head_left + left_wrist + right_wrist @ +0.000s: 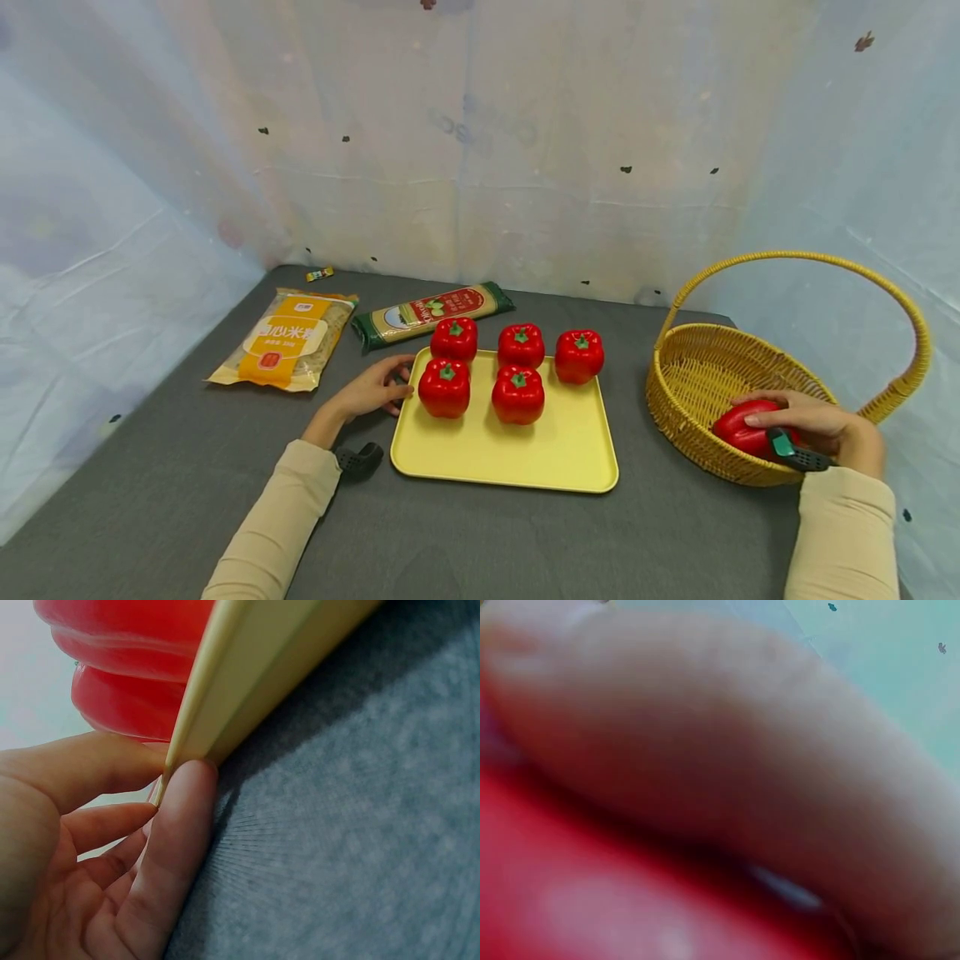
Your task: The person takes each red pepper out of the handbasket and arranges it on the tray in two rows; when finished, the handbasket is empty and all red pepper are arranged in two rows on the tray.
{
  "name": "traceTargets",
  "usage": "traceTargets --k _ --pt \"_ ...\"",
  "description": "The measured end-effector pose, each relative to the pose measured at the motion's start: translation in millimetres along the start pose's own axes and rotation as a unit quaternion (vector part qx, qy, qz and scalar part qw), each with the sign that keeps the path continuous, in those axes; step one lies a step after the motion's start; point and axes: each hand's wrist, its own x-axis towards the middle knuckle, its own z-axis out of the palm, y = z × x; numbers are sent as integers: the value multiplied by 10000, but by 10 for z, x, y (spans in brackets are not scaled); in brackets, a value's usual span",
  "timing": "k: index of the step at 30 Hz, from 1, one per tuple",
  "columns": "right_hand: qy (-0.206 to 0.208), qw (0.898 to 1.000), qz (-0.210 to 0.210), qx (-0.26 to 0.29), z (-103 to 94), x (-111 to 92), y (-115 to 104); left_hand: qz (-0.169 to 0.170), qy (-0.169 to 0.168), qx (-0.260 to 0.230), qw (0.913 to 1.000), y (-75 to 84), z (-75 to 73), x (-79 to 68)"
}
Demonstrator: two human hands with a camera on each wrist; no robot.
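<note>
My left hand (375,387) is at the left edge of a yellow tray (487,457). In the left wrist view the thumb and fingers pinch the tray's rim (196,712). Several red bell peppers (518,397) with green stems stand upright in two rows at the tray's back half. On the right, my right hand (813,415) grips another red bell pepper (737,430) from above, inside a woven yellow basket (677,421) near its front wall. A blurred finger (742,742) lies over the red surface in the right wrist view.
A green pasta packet (432,315) lies behind the tray, overlapped by a pepper. Left of it lies a yellow-and-clear food bag (288,340), with a small wrapper (319,273) farther back. The basket's tall handle (798,257) arches over it. A pale curtain (525,150) hangs behind the grey table.
</note>
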Motion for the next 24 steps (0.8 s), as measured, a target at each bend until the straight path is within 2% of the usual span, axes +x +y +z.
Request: traceTargets --k 6,10,16,18,24 --pt "189 9995 25 267 11 -3 18 -22 1 -4 10000 -6 -1 2" --pt "263 9984 -377 331 15 -20 17 -16 2 -7 10000 -6 -1 6" --pt "656 9935 -792 483 41 -55 14 32 -27 0 10000 -43 -5 29" --pt "728 9920 -960 367 40 -77 -5 31 -8 13 10000 -107 -12 58" --pt "1161 9829 -1332 -508 76 -171 -163 -16 89 79 9999 -277 -32 124"
